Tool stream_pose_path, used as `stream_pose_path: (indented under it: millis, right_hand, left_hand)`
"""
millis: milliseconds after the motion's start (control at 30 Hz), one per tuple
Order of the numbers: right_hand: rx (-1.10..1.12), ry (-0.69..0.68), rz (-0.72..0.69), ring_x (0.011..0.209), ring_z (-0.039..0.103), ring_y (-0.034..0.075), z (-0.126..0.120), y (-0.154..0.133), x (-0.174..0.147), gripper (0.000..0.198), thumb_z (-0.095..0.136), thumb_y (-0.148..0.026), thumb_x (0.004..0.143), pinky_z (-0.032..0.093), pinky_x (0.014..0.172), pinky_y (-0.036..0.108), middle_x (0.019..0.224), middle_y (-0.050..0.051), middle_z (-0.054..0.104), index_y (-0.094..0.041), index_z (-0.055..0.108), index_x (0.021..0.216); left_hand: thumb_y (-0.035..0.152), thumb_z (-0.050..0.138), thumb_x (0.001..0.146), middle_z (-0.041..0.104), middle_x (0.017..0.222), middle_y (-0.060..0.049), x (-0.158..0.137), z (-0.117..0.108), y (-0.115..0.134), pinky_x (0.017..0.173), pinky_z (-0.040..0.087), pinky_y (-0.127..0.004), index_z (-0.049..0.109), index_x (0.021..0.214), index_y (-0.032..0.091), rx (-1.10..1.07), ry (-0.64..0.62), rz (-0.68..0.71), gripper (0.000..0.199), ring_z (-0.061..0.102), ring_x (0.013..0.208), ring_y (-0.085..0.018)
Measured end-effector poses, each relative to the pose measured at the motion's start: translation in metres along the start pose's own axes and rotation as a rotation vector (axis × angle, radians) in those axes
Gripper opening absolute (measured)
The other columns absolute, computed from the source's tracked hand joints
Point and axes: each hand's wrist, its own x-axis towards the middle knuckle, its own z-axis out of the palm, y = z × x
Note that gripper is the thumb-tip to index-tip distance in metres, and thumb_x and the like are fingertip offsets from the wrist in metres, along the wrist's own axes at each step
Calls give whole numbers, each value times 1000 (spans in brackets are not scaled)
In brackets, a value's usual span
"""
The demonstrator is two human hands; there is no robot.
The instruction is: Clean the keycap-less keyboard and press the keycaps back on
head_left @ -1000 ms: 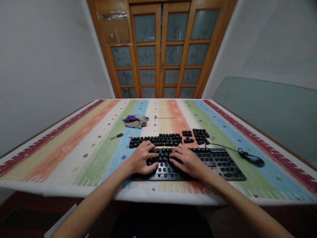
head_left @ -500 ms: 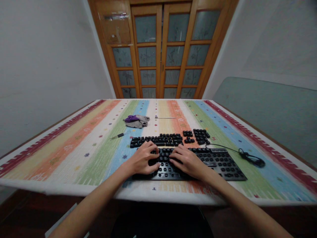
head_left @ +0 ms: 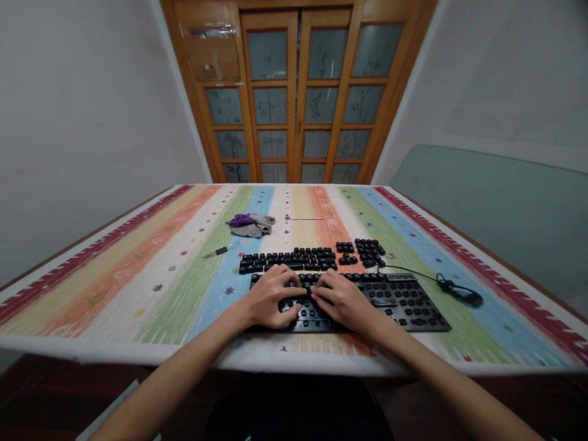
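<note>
Under both hands lies a black keyboard (head_left: 404, 304); much of its right side and front shows bare key sockets, while keycaps stand on its back row. My left hand (head_left: 272, 298) rests over its left half, index finger stretched to the right and thumb apart below it. From the other side, my right hand (head_left: 343, 300) meets that index fingertip over the keyboard's middle, its fingers drawn together. Something small and dark shows between the fingertips; whether it is a loose keycap I cannot tell. Loose black keycaps (head_left: 287, 260) lie in rows just behind the keyboard.
More keycaps (head_left: 369, 250) sit in blocks at the right, near a coiled cable (head_left: 460, 291). Further left are a small dark-handled tool (head_left: 221, 250) and a grey and purple cloth (head_left: 252, 225). A thin rod (head_left: 304, 218) lies behind on the striped tablecloth (head_left: 179, 257).
My hands have drawn closer together, the left index fingertip now meeting the right fingers over the middle of the keyboard. The whole view has shifted slightly.
</note>
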Motion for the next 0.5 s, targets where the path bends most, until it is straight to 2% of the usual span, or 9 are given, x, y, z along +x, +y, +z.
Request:
stream_pose_path:
  millis: [100,200,333,500]
  right_hand:
    - [106,4,67,81,55,21,0,0,-1,23,53,-21,97,50,73,36,83,8,63,-18,73,86]
    - [141,23,89,79,55,20,2,-1,-1,23,55,-22,97,49,71,34,81,7,62,-19,73,84]
    - [52,22,21,76,52,19,3,-1,1,28,52,-18,97,45,67,33,78,7,60,-17,72,77]
    - [-28,-92,-79,79,52,21,1,1,7,28,55,-14,94,44,71,35,80,8,61,-17,69,71]
  left_hand:
    - [31,61,84,63,104,-10,3,4,7,85,46,-42,73,107,20,18,-63,33,27,54,95,-25]
    - [31,61,85,63,106,-10,3,6,9,87,46,-42,73,106,22,21,-57,17,26,53,96,-25]
    - [32,61,84,63,105,-11,3,8,6,86,46,-43,72,105,18,29,-70,18,27,52,94,-25]
    - [30,61,83,63,106,-11,4,11,4,86,45,-43,71,106,17,26,-45,38,28,52,96,-26]
